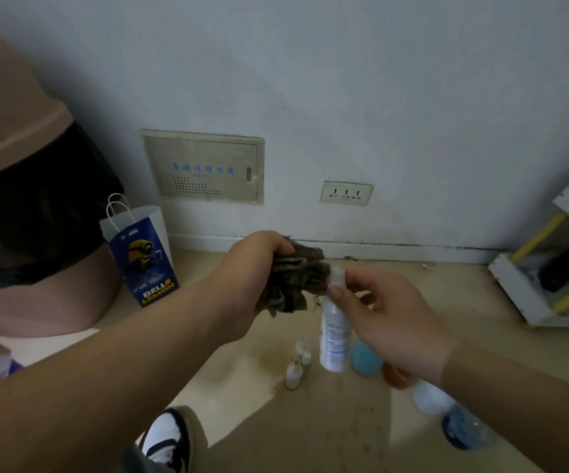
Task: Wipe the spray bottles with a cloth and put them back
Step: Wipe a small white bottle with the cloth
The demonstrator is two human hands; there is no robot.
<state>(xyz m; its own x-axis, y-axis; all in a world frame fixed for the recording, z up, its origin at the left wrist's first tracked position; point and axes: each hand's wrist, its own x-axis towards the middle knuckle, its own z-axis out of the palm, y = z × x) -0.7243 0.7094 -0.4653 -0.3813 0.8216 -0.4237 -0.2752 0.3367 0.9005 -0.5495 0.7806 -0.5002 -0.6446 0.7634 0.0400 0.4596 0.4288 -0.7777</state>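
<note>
My right hand [392, 322] pinches the neck of a white spray bottle [335, 339], which hangs upright above the floor. My left hand [259, 268] grips a bunched brown-grey cloth [296, 281] pressed against the bottle's clear cap. On the floor below stand three small dropper bottles [298, 365]. A blue bottle [365, 358] and an orange one [394, 377] sit partly hidden behind my right hand. A larger clear bottle with a blue base [453, 418] lies under my right forearm.
A blue paper bag [143, 257] stands by the wall at left, beside a pink bin with a black liner [20, 186]. A white and yellow rack [556, 268] stands at right. My shoe [167, 435] is at the bottom. A wall socket [346, 193] is straight ahead.
</note>
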